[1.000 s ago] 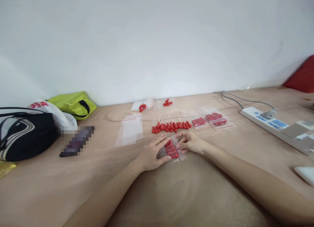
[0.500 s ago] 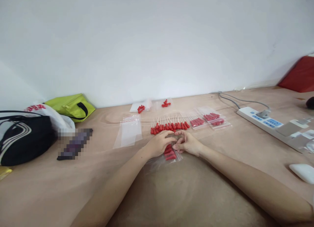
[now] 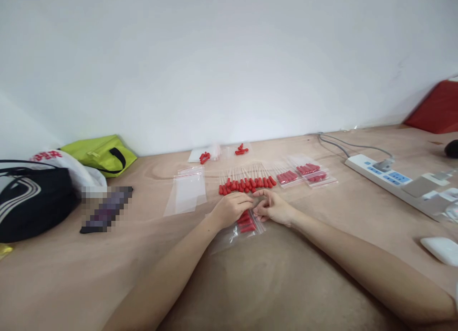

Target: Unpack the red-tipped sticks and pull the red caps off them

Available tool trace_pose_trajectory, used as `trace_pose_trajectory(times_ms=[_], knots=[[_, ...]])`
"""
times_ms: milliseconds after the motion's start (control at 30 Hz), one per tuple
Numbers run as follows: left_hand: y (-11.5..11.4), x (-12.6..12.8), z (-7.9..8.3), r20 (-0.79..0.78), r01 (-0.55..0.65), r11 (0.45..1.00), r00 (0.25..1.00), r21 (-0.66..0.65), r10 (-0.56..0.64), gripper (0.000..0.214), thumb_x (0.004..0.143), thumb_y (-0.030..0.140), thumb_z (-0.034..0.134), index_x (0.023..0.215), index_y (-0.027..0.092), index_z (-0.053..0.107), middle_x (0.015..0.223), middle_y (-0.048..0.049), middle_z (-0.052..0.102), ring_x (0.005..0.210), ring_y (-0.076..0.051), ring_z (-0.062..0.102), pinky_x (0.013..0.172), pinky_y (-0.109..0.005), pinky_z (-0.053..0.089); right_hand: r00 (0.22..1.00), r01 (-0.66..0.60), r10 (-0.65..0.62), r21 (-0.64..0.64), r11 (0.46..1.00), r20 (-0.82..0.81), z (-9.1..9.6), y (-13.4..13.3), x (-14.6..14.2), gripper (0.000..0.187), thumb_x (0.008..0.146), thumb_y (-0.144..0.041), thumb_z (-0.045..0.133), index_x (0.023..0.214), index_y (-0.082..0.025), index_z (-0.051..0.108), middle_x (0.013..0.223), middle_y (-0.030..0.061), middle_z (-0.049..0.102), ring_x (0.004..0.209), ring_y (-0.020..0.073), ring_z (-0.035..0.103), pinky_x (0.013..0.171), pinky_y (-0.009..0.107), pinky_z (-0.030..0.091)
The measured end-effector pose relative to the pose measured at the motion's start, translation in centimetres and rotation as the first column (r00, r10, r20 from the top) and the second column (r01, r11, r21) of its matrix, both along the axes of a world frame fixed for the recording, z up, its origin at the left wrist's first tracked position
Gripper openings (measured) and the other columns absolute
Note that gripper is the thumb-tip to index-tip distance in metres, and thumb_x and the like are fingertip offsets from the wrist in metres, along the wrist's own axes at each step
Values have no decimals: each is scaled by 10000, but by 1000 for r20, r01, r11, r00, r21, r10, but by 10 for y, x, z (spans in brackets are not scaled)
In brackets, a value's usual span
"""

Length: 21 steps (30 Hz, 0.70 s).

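In the head view, a clear bag (image 3: 234, 235) with red pieces (image 3: 247, 225) lay on the bench (image 3: 358, 212), just on the near side of the row of red-tipped sticks (image 3: 246, 185). The left hand (image 3: 232, 209) bent over it; the right hand (image 3: 275, 208) curled at its edge — I could not tell if either grip pinched it. It looked light, floppy, maybe slippery — best held by the zip edge.

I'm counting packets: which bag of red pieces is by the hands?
The front bag, partly covered by the left hand, with the right hand at its right end; the other filled bags lie farther back.
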State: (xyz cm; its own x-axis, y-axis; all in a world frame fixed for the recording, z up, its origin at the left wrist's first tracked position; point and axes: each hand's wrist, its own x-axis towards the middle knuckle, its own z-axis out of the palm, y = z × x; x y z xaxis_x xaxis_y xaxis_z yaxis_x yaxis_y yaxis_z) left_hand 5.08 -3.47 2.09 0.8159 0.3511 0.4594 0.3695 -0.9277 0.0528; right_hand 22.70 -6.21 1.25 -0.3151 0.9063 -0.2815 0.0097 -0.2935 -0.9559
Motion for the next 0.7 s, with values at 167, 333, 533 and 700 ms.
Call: trace_pose_trajectory(times_ms=[167, 333, 533, 700], knots=[[0, 1, 1, -23, -38, 998, 999, -45, 37, 273, 857, 133, 348, 791, 152, 612, 877, -50, 649, 855, -138, 573, 801, -286, 473, 1000, 20, -19, -19, 1000, 10, 3, -1, -2, 458, 617, -58, 612, 986, -183, 371, 537, -86, 568, 495, 93, 588, 476, 196, 486], [0, -1, 1, -22, -72, 996, 997, -52, 71, 302, 843, 93, 315, 783, 151, 606, 892, -54, 643, 855, -133, 569, 792, -278, 473, 1000, 23, -24, -18, 1000, -4, 3, -1, -1, 439, 618, -57, 608, 969, -188, 379, 546, -83, 570, 496, 97, 588, 483, 210, 496], [0, -1, 3, -28, -86, 992, 996, -94, 84, 276, 853, 116, 331, 809, 155, 601, 890, -42, 640, 830, -134, 568, 754, -259, 468, 1000, 10, -10, -20, 1000, -23, 0, 0, 0, 394, 655, -58, 585, 966, -189, 381, 550, -84, 568, 494, 81, 580, 480, 195, 492], [1, 3, 5, -90, -78, 990, 994, -120, 67, 234, 875, 195, 365, 804, 158, 585, 831, -38, 616, 799, -135, 548, 744, -257, 448, 1000, 0, 0, 7, 1000, -13, 1, -2, -1, 372, 666, -56, 562, 959, -191, 376, 554, -85, 566, 489, 71, 567, 479, 183, 482]])
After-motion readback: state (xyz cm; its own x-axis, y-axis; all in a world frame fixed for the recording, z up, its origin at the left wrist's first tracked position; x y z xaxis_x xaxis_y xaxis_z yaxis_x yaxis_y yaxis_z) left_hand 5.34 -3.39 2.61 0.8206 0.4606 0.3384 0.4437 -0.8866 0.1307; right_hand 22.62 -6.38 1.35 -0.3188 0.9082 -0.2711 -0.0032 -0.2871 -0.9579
